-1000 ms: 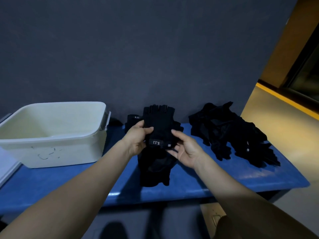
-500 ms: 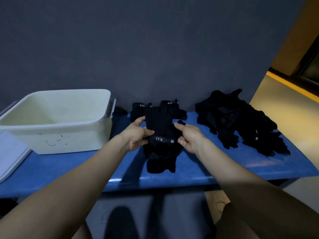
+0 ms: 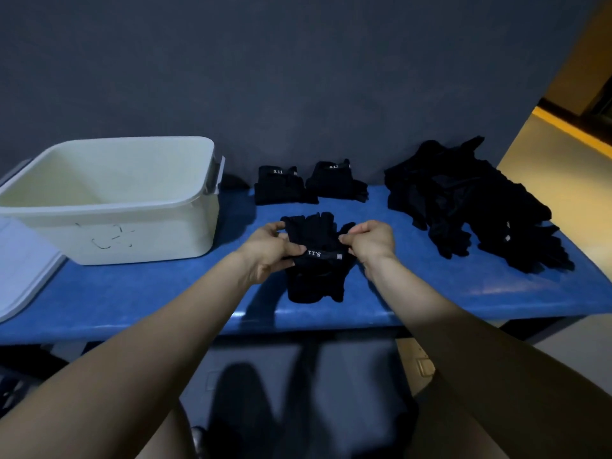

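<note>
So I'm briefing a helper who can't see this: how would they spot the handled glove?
On the blue bench, look between the white tub and the heap of black gloves. The glove sits nearest the front edge, pinched by the left hand and right hand; unlike the two folded bundles behind, its 5.11 label reads upside down.

Straight beyond your fingers [image 3: 356,230] a dark grey wall [image 3: 298,77] fills the view. Beneath them runs a blue tabletop [image 3: 447,293], whose rounded front edge, nearer to you than your fingers, catches a dull sheen. Far to the right of your fingers the wall ends and a tan floor [image 3: 563,180] opens, crossed by a yellow stripe [image 3: 573,129] before a dark opening [image 3: 601,107]. Below your fingers, under the tabletop, the floor lies in grey shadow. The light is dim.
</note>
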### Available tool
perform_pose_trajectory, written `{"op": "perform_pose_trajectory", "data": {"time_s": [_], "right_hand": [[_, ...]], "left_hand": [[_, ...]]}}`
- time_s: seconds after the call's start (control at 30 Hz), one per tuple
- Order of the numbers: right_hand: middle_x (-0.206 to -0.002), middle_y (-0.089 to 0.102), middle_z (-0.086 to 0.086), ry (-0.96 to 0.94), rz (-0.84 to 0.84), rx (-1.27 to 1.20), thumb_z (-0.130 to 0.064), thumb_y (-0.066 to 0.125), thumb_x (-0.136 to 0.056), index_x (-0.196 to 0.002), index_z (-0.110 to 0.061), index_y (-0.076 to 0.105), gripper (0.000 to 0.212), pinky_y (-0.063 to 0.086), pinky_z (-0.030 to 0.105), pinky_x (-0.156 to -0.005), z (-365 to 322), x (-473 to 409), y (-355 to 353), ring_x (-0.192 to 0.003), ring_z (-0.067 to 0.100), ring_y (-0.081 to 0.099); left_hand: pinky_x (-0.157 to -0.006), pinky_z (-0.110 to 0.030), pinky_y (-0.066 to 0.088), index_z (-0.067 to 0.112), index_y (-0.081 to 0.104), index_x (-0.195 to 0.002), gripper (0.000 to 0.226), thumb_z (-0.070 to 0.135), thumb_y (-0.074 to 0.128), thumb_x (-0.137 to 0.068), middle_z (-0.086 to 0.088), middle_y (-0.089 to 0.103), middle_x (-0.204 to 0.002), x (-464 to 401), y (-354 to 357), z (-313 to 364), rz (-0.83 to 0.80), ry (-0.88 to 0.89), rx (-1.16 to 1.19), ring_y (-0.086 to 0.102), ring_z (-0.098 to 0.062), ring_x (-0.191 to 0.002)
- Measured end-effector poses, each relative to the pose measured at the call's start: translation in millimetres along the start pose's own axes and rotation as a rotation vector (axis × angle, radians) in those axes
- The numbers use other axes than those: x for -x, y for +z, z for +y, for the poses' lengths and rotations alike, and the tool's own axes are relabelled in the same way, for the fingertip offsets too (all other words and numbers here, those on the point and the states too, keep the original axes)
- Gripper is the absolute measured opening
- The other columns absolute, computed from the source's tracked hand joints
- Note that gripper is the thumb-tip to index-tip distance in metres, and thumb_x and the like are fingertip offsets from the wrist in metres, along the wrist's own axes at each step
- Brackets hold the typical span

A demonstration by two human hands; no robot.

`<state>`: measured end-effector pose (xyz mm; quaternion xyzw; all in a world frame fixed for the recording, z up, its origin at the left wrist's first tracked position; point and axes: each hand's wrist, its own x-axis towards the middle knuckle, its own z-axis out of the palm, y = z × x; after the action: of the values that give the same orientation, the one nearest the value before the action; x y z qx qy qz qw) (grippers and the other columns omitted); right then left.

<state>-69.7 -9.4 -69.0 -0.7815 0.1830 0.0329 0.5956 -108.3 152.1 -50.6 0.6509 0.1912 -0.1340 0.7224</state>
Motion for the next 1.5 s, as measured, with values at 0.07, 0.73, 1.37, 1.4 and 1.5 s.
{"op": "perform_pose_trajectory", "data": {"time_s": [0.07,0.73,1.37,1.4,1.5], "right_hand": [[-0.079,0.064,0.003,-0.044,0.004,0.039,-0.002,0.070,-0.078,-0.071,-0.014,0.060,0.018,0.055,0.030,-0.079,3.7,0.5,-0.6,-0.083,0.020,0.063],[-0.134,0.051,0.014,-0.048,-0.298,0.213,0.001,0.070,-0.080,-0.131,-0.007,0.052,0.055,0.047,0.040,-0.102,29.4,17.9,-5.4,-0.118,0.030,0.055],[-0.150,0.032,-0.009,-0.612,-0.619,0.928,-0.004,0.053,-0.085,-0.144,-0.020,0.036,0.064,0.031,0.025,-0.110,39.6,21.3,-26.8,-0.134,0.016,0.036],[-0.150,0.031,-0.008,-0.614,-0.632,0.935,-0.005,0.055,-0.085,-0.145,-0.021,0.035,0.065,0.031,0.026,-0.110,39.2,18.9,-28.2,-0.134,0.016,0.036],[-0.149,0.034,-0.007,-0.655,-0.640,0.998,-0.011,0.059,-0.087,-0.145,-0.023,0.034,0.064,0.030,0.028,-0.112,38.1,13.2,-28.9,-0.135,0.015,0.033]], "left_hand": [[-0.076,-0.033,0.052,0.005,0.032,-0.140,0.066,-0.015,0.058,-0.082,0.000,0.059,-0.088,-0.1,1.6,-2.8,0.033,0.001,-0.009,0.060,-0.020,-0.094],[-0.068,-0.027,0.054,0.007,0.045,-0.110,0.035,-0.008,0.062,-0.083,-0.013,0.054,-0.108,10.5,0.2,-31.2,0.053,-0.069,-0.215,0.058,-0.026,-0.096],[-0.104,-0.030,0.038,0.018,0.037,-0.140,0.074,0.030,0.074,-0.078,0.001,0.041,-0.139,-0.6,-28.5,-49.9,-0.232,0.487,-1.265,0.046,-0.018,-0.123],[-0.103,-0.032,0.039,0.020,0.037,-0.140,0.073,0.031,0.074,-0.078,0.002,0.043,-0.138,-1.2,-30.2,-49.2,-0.225,0.488,-1.279,0.047,-0.018,-0.122],[-0.098,-0.033,0.043,0.025,0.040,-0.138,0.067,0.033,0.071,-0.079,0.004,0.053,-0.130,-1.3,-32.5,-46.4,-0.219,0.482,-1.309,0.053,-0.017,-0.115]]}}
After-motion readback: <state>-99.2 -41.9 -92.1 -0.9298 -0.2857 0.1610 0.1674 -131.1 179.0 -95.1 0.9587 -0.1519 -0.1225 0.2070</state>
